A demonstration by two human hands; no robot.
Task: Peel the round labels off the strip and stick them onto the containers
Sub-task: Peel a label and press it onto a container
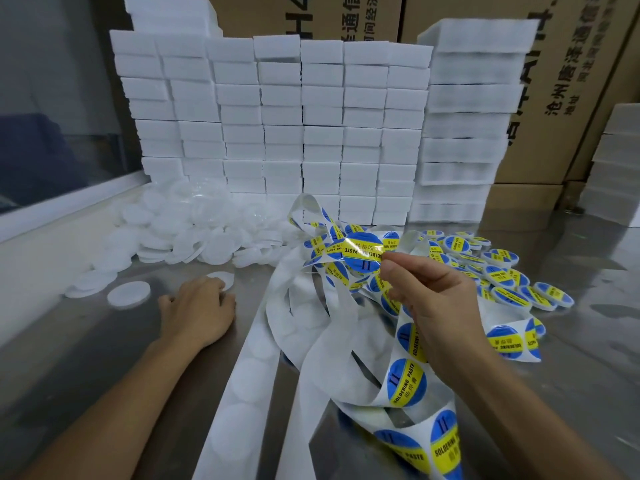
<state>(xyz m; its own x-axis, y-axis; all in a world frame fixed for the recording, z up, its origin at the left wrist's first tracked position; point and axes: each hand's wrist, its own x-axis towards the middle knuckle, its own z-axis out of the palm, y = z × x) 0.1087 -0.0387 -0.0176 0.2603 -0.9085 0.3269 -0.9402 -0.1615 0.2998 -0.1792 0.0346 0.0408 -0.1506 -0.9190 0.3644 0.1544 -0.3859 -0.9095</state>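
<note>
Pinched between thumb and fingertips of the right hand (436,299), a round label (362,251) hangs in the air, its blue and yellow face toward the camera. Behind it rises a wall of white foam blocks (277,126), with cardboard boxes (568,81) further back. Under the label, the steel table (69,368) carries the tangled strip (311,341), part bare backing, part still bearing labels. Left of the label lies a heap of plain white containers (194,233); right of it, a cluster of labelled containers (502,271). The left hand (199,310) rests on the table with fingers curled over one white container (221,279).
</note>
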